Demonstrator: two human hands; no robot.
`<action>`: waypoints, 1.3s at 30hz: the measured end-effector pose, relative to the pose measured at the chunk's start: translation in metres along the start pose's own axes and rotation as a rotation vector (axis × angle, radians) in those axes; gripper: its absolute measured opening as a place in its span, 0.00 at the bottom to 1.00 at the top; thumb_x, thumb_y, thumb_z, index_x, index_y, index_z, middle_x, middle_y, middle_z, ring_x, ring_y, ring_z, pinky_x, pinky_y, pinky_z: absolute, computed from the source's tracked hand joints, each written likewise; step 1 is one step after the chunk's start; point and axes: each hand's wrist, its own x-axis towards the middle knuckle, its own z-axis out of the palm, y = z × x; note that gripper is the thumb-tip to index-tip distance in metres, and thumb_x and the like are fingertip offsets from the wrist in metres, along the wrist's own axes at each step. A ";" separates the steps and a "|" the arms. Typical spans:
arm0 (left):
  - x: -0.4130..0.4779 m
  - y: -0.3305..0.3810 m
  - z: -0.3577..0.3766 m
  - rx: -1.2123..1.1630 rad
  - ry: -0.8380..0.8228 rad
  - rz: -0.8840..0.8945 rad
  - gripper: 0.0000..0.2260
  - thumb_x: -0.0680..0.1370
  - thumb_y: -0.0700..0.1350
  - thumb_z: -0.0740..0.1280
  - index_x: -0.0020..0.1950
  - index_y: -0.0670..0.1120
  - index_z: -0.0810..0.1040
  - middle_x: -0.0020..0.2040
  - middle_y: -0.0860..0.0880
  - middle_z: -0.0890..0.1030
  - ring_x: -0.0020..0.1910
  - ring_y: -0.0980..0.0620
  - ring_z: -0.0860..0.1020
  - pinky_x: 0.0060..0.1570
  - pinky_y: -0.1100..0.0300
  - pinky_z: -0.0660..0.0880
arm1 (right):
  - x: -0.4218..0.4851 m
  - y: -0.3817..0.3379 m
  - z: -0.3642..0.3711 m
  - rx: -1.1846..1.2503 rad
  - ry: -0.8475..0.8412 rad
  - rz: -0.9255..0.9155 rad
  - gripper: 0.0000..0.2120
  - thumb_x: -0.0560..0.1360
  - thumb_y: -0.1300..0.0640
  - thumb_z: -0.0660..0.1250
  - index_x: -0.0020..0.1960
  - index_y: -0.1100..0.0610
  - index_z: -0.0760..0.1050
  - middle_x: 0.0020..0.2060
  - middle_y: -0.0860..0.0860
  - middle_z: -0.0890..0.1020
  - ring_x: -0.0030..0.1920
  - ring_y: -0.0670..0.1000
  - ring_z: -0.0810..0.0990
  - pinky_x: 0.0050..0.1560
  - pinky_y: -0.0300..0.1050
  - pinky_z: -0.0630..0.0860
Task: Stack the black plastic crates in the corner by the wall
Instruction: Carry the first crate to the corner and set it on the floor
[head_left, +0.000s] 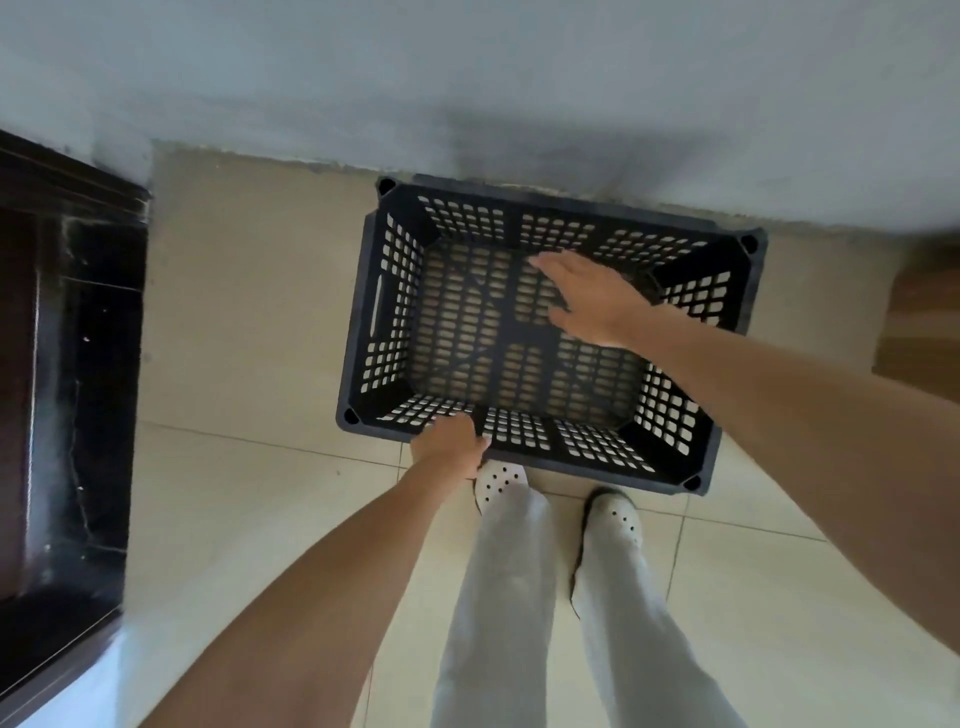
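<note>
Black lattice-holed crate (395, 291), cream floor tiles (234, 322), white perforated clogs (498, 480).

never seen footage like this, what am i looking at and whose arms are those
No machine here: a person wears a camera on the head, so the one picture looks down over their own arms and legs. On the pale tiled floor, close to the grey wall, sits a black perforated plastic crate, open side up. The left hand grips its near rim. The right hand hovers open over the inside, fingers straight, holding nothing. White perforated shoes show below; a dark piece of furniture stands at the left.
</note>
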 end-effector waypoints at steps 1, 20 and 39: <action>-0.002 0.001 -0.007 0.120 0.108 0.105 0.12 0.79 0.53 0.64 0.49 0.45 0.77 0.46 0.48 0.82 0.47 0.48 0.81 0.48 0.52 0.78 | -0.019 -0.002 0.015 -0.018 -0.057 0.013 0.32 0.79 0.51 0.60 0.79 0.54 0.52 0.77 0.54 0.58 0.77 0.55 0.58 0.74 0.51 0.58; 0.027 -0.001 -0.009 0.960 0.197 0.509 0.20 0.80 0.37 0.62 0.71 0.41 0.66 0.63 0.42 0.76 0.62 0.41 0.76 0.57 0.50 0.74 | -0.104 -0.014 0.140 -0.373 -0.230 0.053 0.38 0.74 0.66 0.67 0.77 0.57 0.51 0.69 0.55 0.71 0.62 0.59 0.77 0.55 0.53 0.76; -0.028 0.038 -0.071 0.758 0.387 0.521 0.16 0.82 0.45 0.62 0.69 0.47 0.68 0.60 0.45 0.78 0.59 0.43 0.78 0.52 0.49 0.76 | -0.131 -0.002 0.054 -0.156 -0.096 0.167 0.21 0.81 0.59 0.57 0.74 0.52 0.61 0.64 0.54 0.75 0.61 0.59 0.77 0.56 0.54 0.74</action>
